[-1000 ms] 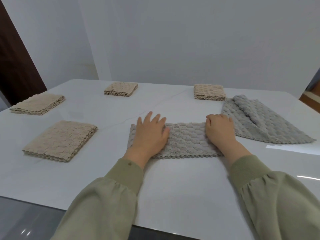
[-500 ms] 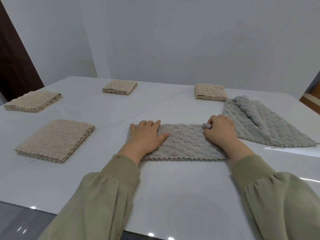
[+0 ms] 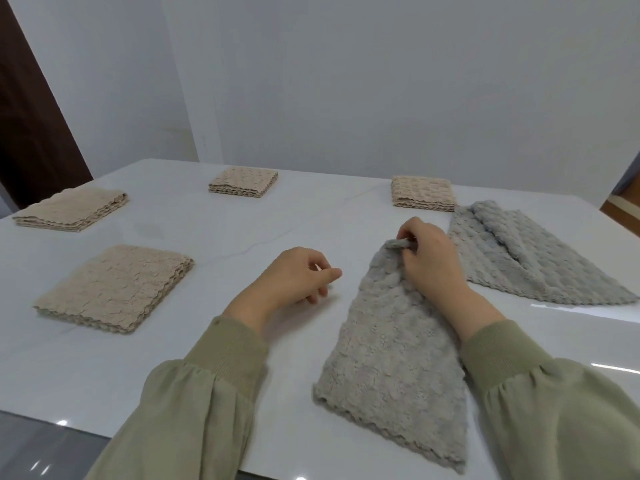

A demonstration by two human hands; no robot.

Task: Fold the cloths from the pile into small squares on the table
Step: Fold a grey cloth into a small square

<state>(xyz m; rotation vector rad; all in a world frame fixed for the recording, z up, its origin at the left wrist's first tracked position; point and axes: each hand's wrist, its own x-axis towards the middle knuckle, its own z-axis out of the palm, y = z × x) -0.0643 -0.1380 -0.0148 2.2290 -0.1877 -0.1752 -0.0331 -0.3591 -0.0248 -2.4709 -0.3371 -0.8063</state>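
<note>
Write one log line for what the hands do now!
right hand: pinches grey cloth strip far end | left hand: holds nothing | fold: unfinished

Grey cloth (image 3: 391, 344) being held up by its far end
Its folded length is being trailed to the near edge of the table (image 3: 242, 358), the grey pile (image 3: 526, 261) lying nearby.

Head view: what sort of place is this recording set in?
Probably a plain indoor room, maybe staged for recording: a glossy white table, a bare pale wall, a dark brown door at left, and folded beige cloths spaced out near the grey cloth.
</note>
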